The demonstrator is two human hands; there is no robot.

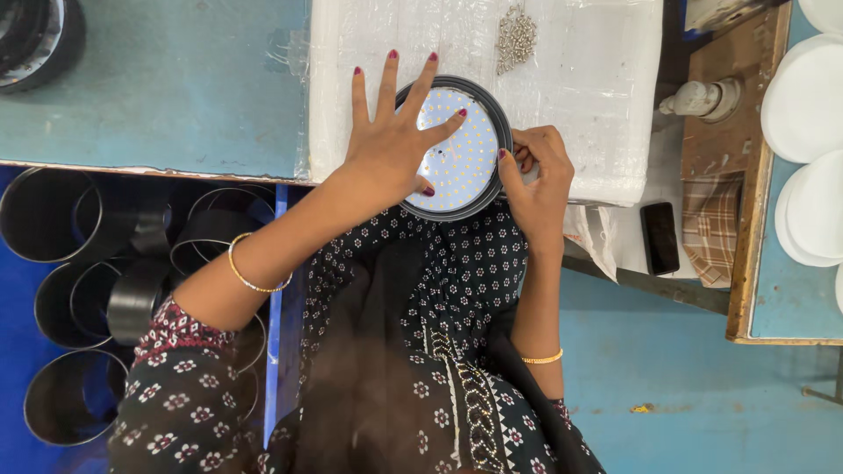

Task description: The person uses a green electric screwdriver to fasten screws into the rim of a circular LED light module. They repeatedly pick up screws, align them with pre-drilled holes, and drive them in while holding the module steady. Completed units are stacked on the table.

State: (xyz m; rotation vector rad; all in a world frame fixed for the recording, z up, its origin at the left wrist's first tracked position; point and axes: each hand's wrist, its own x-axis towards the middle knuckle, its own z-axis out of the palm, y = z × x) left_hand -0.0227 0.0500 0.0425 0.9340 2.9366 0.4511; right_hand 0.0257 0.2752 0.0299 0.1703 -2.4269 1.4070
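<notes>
The lamp (457, 149) is round, so it has no long axis; it lies flat with its LED face turned straight up at the camera. It is a shallow black ring housing around a white disc dotted with rows of small yellowish LEDs. It sits on the near edge of a white foam block (597, 79) wrapped in clear film, partly overhanging toward the person.

The left hand (391, 140) lies on the lamp's left part, fingers spread wide apart, the index fingertip pressing on the LED disc and the thumb on the disc's lower edge. The right hand (536, 171) is at the lamp's right rim, fingers curled together and pinching at the rim; whether they hold anything small I cannot tell.

Beyond the lamp, on the foam, lies a heap of small metal screws (516, 37). The foam rests on a worn teal bench (176, 88). Left of the lamp, below the bench edge, stand many black rings (53, 215). Right of the lamp are a white bottle (702, 98), a dark phone (659, 237) and, farther right, stacked white discs (803, 101). The floor is blue.
</notes>
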